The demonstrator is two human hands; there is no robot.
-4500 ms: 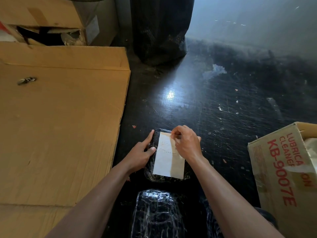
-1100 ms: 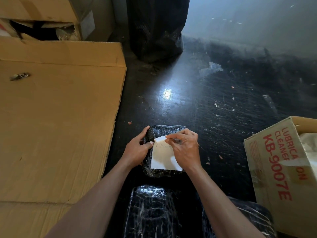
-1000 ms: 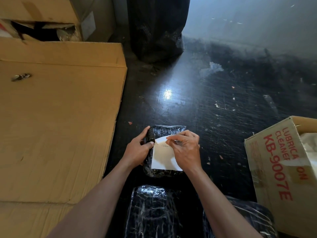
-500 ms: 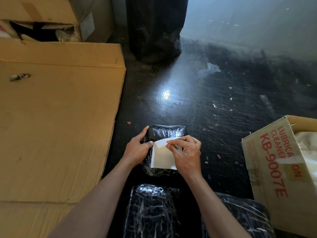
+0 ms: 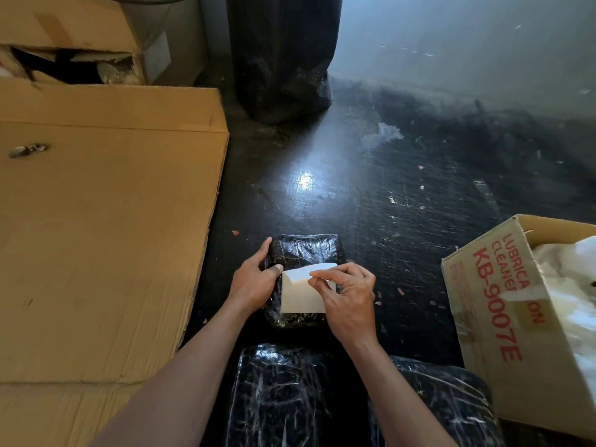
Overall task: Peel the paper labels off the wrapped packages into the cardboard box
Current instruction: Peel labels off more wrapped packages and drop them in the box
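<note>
White paper label (image 5: 300,296) half lifted off the black film-wrapped package (image 5: 303,250), far edge folded back.
Package lay on the dark floor (image 5: 354,188), near the flat brown cardboard sheet's (image 5: 96,237) right edge; the open red-printed cardboard box (image 5: 503,304) stood well apart to the right. Left hand (image 5: 253,282) gripped the package's left side, thumb on top; right hand (image 5: 348,295) pinched the label's raised edge. Judgement: pull low and slow, left hand bracing, so the paper comes off whole.

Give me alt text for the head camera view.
A right hand pinches the peeled-back top of a white label on a black wrapped package that the left hand grips on a dark floor. An open cardboard box sits to the right, flat cardboard to the left.
</note>
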